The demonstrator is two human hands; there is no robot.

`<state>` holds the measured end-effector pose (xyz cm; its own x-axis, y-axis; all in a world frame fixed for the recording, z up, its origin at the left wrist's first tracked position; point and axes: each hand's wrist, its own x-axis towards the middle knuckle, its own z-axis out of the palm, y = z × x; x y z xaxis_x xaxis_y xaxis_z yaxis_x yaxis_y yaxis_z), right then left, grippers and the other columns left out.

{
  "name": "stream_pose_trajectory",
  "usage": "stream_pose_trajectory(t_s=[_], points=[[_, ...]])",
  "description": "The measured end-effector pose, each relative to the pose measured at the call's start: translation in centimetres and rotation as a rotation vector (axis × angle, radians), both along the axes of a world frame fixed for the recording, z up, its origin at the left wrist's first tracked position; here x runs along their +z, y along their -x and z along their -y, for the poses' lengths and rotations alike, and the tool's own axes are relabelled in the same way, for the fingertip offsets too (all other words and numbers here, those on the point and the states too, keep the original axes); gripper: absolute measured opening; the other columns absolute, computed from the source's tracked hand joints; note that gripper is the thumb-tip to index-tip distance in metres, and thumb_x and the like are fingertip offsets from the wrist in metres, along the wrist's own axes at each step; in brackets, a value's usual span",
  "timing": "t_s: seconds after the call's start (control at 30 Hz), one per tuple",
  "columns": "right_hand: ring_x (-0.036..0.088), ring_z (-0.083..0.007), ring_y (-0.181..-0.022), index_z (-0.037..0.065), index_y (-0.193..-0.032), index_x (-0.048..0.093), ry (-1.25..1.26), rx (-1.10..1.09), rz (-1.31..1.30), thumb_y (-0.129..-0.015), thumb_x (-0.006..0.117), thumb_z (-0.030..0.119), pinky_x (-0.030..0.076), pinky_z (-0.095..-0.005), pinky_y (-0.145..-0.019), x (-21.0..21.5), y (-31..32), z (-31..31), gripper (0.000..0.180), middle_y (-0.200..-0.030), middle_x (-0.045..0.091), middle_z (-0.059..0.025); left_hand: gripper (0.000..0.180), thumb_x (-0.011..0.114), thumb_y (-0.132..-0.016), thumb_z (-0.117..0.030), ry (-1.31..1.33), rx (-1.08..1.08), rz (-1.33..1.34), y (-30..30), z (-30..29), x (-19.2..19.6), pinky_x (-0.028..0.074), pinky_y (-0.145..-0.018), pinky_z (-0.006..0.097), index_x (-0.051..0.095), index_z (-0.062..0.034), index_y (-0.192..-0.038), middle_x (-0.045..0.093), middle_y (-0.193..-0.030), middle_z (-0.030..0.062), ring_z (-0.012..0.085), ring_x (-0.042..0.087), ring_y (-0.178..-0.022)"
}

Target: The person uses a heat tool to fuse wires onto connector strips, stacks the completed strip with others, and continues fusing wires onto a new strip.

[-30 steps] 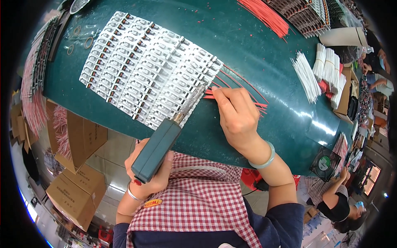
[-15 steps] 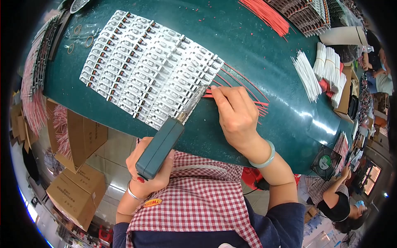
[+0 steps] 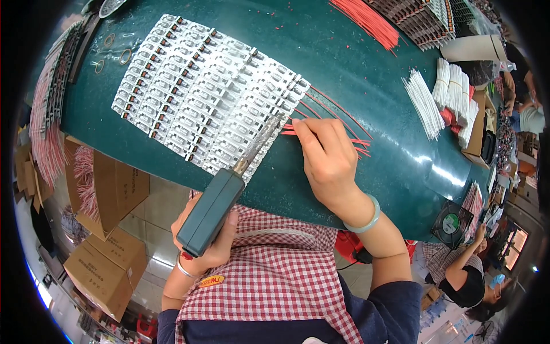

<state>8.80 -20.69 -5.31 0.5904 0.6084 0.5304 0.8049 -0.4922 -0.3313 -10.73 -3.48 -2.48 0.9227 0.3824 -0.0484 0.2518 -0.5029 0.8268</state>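
Rows of small white-and-silver metal parts (image 3: 189,86) are laid side by side on a green-topped table (image 3: 355,86). My left hand (image 3: 225,238) is wrapped round the dark green handle of a soldering iron (image 3: 211,212). Its metal shaft lies over the right-hand row, with the tip close to that row's edge. There, my right hand (image 3: 329,157) pinches red wires (image 3: 290,131) between thumb and forefinger, their ends at the parts. Other red wires (image 3: 344,110) run from the same edge toward the right. Whether the tip touches a part cannot be made out.
A bundle of red wires (image 3: 369,23) lies at the far side. White wire bundles (image 3: 424,106) are at the right, near a small black fan (image 3: 452,222). Stacked part strips (image 3: 421,20) stand at the back. Cardboard boxes (image 3: 106,269) sit below left. Another person works at the far right.
The soldering iron's handle and my left hand have shifted down and left, baring more of the metal shaft. My right hand has hardly moved and still pinches the wires.
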Motion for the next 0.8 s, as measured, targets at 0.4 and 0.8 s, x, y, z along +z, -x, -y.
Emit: stream_pose_trajectory(t_s=[0.4,0.8], points=[[0.06,-0.0227,-0.074,-0.006,-0.099,0.067,0.015,0.038,0.005,-0.068,0.065,0.001,0.051,-0.0307,-0.061,-0.4,1.0,0.1,0.032,-0.089,0.064,-0.0119,0.021,0.073,-0.075,-0.002,-0.026,-0.009,0.079,-0.3,0.1,0.1,0.056,-0.068,0.031,0.07,0.0034,-0.096,0.069,-0.092,0.0168,0.0275,0.07,-0.076],[0.059,-0.0224,-0.074,-0.007,-0.097,0.067,0.06,0.027,0.058,-0.067,0.066,0.0,0.051,-0.0304,-0.059,-0.5,1.0,-0.1,0.031,-0.089,0.064,-0.0125,0.019,0.074,-0.072,0.0,-0.116,-0.069,0.105,-1.3,0.1,0.9,0.054,-0.062,0.03,0.069,0.0014,-0.09,0.066,-0.087,0.0132,0.0252,0.067,-0.069]])
